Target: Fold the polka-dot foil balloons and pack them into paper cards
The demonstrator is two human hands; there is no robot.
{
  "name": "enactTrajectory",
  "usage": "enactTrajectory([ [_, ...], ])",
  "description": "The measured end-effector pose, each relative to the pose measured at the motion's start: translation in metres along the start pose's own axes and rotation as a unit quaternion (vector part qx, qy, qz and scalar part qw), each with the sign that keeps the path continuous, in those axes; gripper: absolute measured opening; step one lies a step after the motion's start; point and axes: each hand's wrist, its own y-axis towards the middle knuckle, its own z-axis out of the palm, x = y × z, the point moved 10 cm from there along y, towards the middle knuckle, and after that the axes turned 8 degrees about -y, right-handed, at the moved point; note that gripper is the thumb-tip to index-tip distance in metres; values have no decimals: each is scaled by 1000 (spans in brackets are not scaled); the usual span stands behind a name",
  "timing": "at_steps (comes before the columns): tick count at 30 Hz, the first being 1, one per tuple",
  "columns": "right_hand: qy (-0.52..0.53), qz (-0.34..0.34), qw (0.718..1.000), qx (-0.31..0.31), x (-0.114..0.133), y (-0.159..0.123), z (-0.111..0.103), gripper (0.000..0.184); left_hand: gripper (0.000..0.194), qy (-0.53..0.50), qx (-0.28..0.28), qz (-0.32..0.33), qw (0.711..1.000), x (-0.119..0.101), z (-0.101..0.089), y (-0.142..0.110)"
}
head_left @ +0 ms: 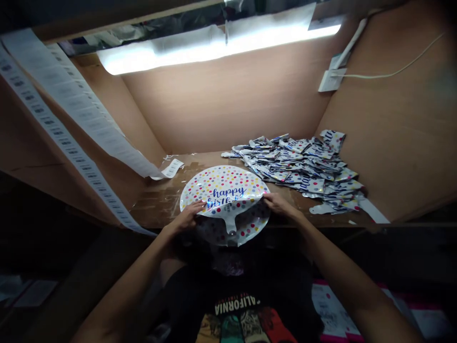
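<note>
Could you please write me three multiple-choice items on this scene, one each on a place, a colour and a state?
1. Where is the pile of folded foil balloons relative to the round foil balloon in the hands?
A) Beyond it and to the right
B) To its left
C) Behind the person

2. What colour is the "happy" lettering?
A) Red
B) Blue
C) Green

3. What state is the round foil balloon in?
A) Blown up
B) Sealed in a clear bag
C) Flat, with a flap folded over and its neck tab showing

Answers:
1. A: the pile lies farther along the wooden shelf, to the right.
2. B: the letters show blue on white.
3. C: the flap spans between the left hand and right hand.
</note>
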Motion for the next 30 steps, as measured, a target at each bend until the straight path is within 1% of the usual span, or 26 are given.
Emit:
enactTrajectory([
  [2, -8, 17, 1000, -2, -3, 17, -6, 36, 36, -19, 8, -84, 996, 36, -7, 8],
  [3, -13, 30, 999, -5, -4, 26, -8, 38, 31, -19, 3, -124, 992, 53, -13, 15],
  [5, -27, 61, 998, -11, -10, 43, -13, 41, 33, -2, -21, -177, 984, 81, -27, 33],
  [7, -43, 93, 995, -10, -18, 58, -16, 42, 36, 22, -50, -214, 975, 103, -40, 56],
  [9, -60, 119, 991, 8, -25, 68, -15, 38, 37, 48, -72, -259, 962, 120, -46, 73],
  [11, -85, 145, 985, 34, -31, 73, -11, 33, 40, 70, -88, -298, 948, 130, -47, 82],
  [13, -125, 182, 974, 45, -37, 74, -6, 31, 43, 88, -105, -325, 936, 130, -43, 83],
  [14, -149, 205, 966, 43, -38, 74, -3, 32, 44, 100, -123, -327, 932, 125, -41, 81],
  [15, -175, 227, 957, 36, -39, 74, 1, 33, 46, 115, -145, -309, 933, 116, -38, 80],
  [16, -201, 246, 948, 27, -38, 74, 4, 35, 49, 134, -165, -271, 939, 104, -35, 79],
  [17, -226, 261, 938, 17, -37, 73, 7, 36, 53, 151, -177, -220, 947, 90, -30, 80],
  [18, -248, 272, 930, 11, -35, 71, 8, 37, 56, 165, -177, -167, 956, 77, -22, 80],
  [19, -268, 280, 922, 7, -35, 67, 8, 36, 58, 174, -166, -128, 962, 69, -14, 79],
  [20, -285, 289, 914, 7, -36, 61, 5, 36, 60, 178, -146, -111, 967, 68, -6, 78],
  [22, -314, 315, 896, 9, -48, 40, -10, 37, 64, 179, -107, -137, 968, 82, 3, 73],
  [24, -351, 333, 875, 15, -64, 12, -33, 39, 67, 184, -86, -172, 964, 97, 2, 68],
  [26, -393, 324, 860, 24, -75, -16, -51, 40, 66, 188, -73, -191, 961, 102, -1, 68],
  [28, -421, 307, 853, 32, -79, -38, -57, 38, 61, 186, -76, -192, 961, 94, -6, 75],
  [30, -422, 304, 853, 29, -79, -53, -54, 36, 62, 162, -77, -149, 972, 70, -8, 92],
])
